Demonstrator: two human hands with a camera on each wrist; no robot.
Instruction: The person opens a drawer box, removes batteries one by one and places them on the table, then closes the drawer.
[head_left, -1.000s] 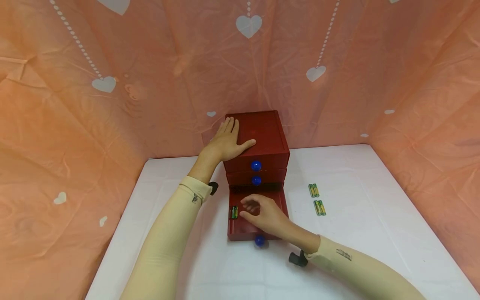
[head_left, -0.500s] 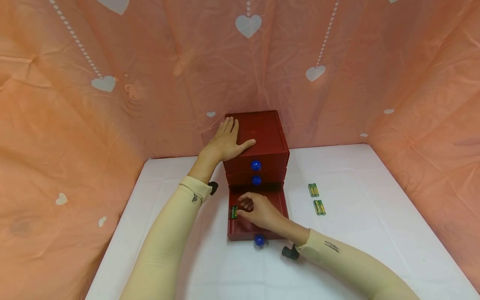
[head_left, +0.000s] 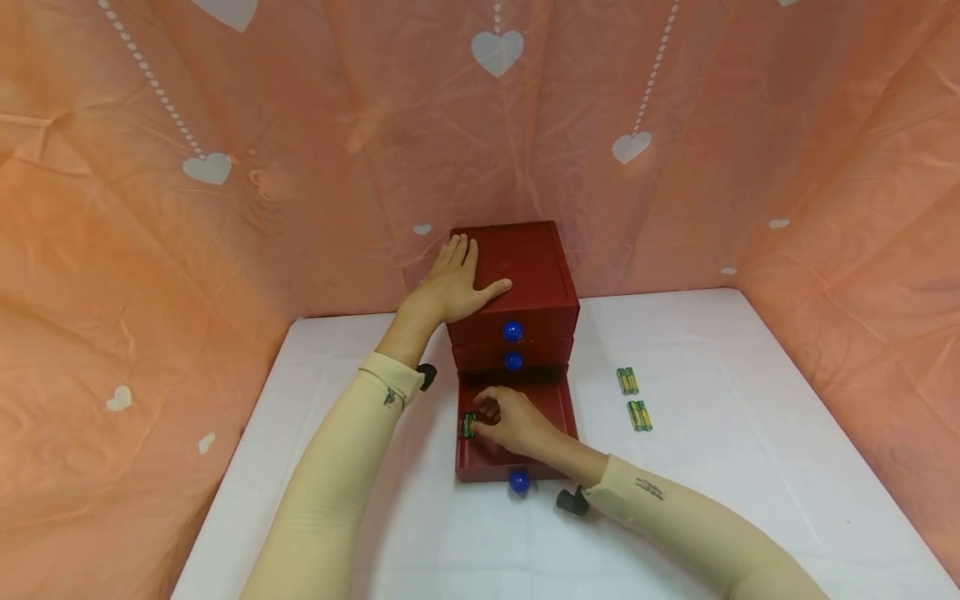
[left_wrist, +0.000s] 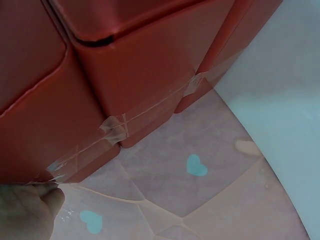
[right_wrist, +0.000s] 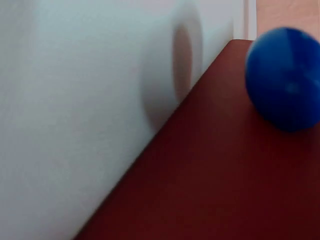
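A red chest of drawers [head_left: 525,267] with blue knobs stands at the back of the white table. My left hand [head_left: 450,287] lies flat on its top, fingers spread; part of it shows at the lower left of the left wrist view. The bottom drawer [head_left: 491,472] is pulled out. Inside, along its left wall, lies a pair of green and yellow batteries [head_left: 468,426]. My right hand [head_left: 517,425] reaches into the drawer with loosely curved fingers, the thumb tip right at the batteries' right side. A blue knob [right_wrist: 285,80] on the drawer front fills part of the right wrist view.
Two more pairs of batteries lie on the table right of the chest, a rear pair [head_left: 627,381] and a front pair [head_left: 640,416]. The upper drawers are closed. A pink cloth [head_left: 360,167] with white hearts hangs behind and at both sides.
My right hand has shifted left inside the drawer, bringing its fingertips up to the batteries. My left hand and the batteries have stayed where they were.
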